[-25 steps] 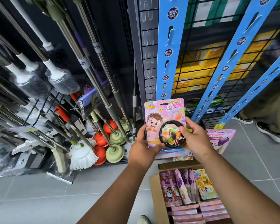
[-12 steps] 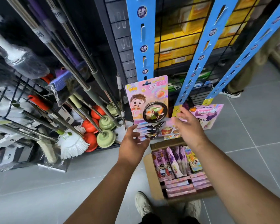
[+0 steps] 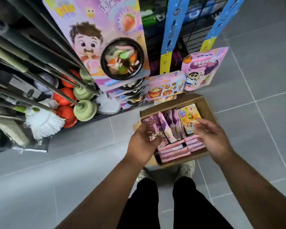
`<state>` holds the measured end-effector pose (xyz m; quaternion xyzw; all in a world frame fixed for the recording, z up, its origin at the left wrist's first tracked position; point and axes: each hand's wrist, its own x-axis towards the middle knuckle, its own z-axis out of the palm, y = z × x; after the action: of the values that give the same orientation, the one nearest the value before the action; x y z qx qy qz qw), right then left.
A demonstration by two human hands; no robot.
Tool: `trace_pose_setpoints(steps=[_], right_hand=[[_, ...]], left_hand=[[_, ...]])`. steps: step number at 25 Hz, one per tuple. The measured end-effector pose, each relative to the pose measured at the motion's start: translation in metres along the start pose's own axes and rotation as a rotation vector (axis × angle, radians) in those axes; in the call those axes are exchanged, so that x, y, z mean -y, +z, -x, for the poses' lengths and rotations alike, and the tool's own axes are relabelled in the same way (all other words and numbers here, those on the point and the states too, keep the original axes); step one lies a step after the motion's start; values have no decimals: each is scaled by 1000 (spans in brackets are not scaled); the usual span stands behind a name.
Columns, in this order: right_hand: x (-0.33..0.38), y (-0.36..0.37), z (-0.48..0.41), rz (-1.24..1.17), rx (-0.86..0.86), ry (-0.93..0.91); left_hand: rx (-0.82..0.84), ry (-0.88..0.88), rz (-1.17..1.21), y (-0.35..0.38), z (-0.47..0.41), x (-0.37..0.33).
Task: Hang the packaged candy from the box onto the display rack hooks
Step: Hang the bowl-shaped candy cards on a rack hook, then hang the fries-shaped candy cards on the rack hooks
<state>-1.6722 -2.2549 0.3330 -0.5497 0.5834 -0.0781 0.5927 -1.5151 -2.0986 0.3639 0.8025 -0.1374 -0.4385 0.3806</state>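
Both hands, the left hand (image 3: 143, 142) and right hand (image 3: 212, 139), reach with spread fingers over the box (image 3: 206, 104), holding nothing; the candy packs (image 3: 165, 128) look light and crinkly, best pinched at the top.

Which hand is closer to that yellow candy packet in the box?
The right hand: its fingertips reach the yellow packet. The left hand hovers over the purple packets, farther left.

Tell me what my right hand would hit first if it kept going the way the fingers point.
Probably the yellow candy pack standing in the box; the right hand's fingertips are already at its lower edge, though depth is unclear.
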Motion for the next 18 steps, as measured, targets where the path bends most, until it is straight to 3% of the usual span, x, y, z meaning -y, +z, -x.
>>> trace_pose_setpoints(steps=[12, 18], right_hand=[[-207, -10, -152, 184, -7, 145], [-282, -31, -226, 613, 150, 62]], left_hand=[[163, -176, -187, 167, -131, 139], [344, -168, -392, 250, -166, 195]])
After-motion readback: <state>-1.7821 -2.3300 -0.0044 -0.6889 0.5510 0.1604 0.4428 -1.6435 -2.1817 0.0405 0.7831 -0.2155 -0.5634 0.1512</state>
